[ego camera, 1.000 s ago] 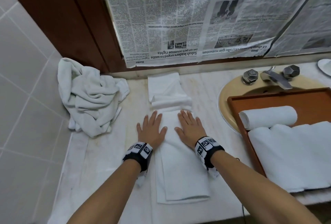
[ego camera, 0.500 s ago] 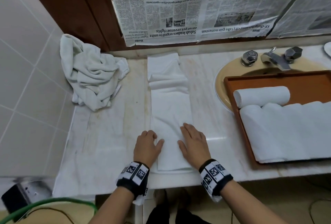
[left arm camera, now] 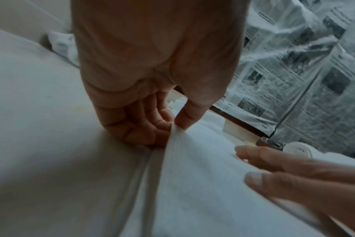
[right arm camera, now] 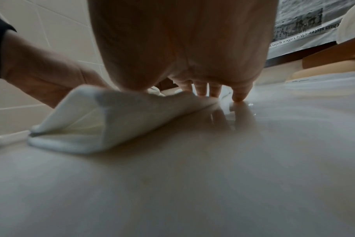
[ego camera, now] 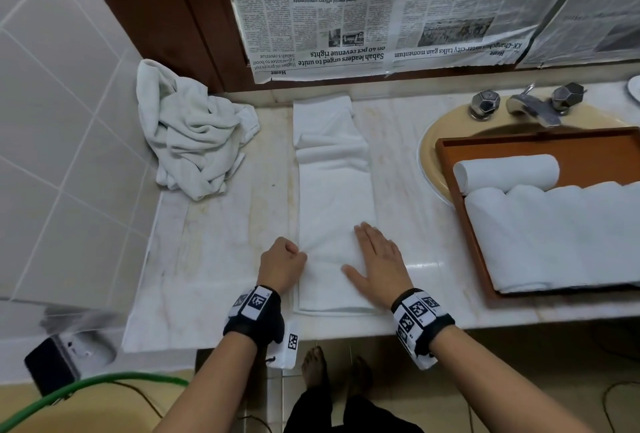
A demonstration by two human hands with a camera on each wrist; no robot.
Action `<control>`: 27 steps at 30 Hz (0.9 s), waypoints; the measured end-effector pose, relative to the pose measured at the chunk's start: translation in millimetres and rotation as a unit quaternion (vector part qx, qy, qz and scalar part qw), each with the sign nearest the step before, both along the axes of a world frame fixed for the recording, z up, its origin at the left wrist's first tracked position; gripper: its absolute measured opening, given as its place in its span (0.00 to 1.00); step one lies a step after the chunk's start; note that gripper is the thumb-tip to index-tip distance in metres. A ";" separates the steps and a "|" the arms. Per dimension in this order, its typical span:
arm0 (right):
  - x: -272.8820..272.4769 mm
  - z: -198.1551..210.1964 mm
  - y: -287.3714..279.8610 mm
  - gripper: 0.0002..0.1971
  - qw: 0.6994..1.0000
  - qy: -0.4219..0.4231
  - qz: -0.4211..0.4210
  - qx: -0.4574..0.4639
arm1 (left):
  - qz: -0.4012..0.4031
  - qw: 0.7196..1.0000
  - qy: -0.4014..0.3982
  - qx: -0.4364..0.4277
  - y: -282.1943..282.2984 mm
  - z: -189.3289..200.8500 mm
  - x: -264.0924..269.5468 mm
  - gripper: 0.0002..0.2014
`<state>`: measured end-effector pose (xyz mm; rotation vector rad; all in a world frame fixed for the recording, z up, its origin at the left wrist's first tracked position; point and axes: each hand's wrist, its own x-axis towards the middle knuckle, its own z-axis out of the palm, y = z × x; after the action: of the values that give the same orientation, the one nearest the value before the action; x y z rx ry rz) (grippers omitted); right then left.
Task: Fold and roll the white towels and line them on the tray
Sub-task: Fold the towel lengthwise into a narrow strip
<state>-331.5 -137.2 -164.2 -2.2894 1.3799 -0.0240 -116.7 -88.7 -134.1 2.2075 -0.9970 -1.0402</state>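
So we've got the marble bench point(ego camera: 408, 224) with a yellowish sink point(ego camera: 427, 155) toward its right end, and a brown tray point(ego camera: 460, 214) sitting over the sink with rolled white towels point(ego camera: 554, 224) lined up in it. A crumpled towel pile point(ego camera: 194, 141) sits at the bench's back left corner. Down the middle, running from the back edge to the front edge, lies the folded towel strip point(ego camera: 334, 211). Near the front edge our right hand point(ego camera: 379, 263) lies flat on it, grip released, fingers straight. Our left hand point(ego camera: 281, 264) has its grip pinching the strip's left edge between thumb and fingers, lifting it a bit.
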 end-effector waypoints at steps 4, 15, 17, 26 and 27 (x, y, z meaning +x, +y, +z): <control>0.8 -2.6 2.6 0.45 0.997 0.065 0.029 0.015 | -0.074 0.996 -0.043 -0.014 7.4 -7.8 2.0 0.07; 8.9 -3.4 15.7 0.42 0.999 0.032 0.031 -0.018 | -0.195 0.950 -0.240 -0.036 17.8 -15.9 -15.1 0.25; 18.9 -6.8 19.3 0.39 0.998 0.038 0.050 -0.025 | -0.261 0.933 -0.249 -0.006 11.3 -21.8 -22.3 0.26; 8.4 -19.8 16.1 0.35 0.996 0.081 -0.024 -0.020 | -0.215 0.941 -0.243 0.092 -0.3 -35.5 -0.8 0.27; 6.2 -17.9 15.5 0.36 0.996 0.070 -0.047 -0.024 | -0.200 0.946 -0.237 0.094 -0.2 -33.4 1.0 0.28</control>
<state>-325.2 -121.7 -182.1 -2.3020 1.5740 0.0758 -115.7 -88.9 -167.5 2.5426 -1.6759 -0.7976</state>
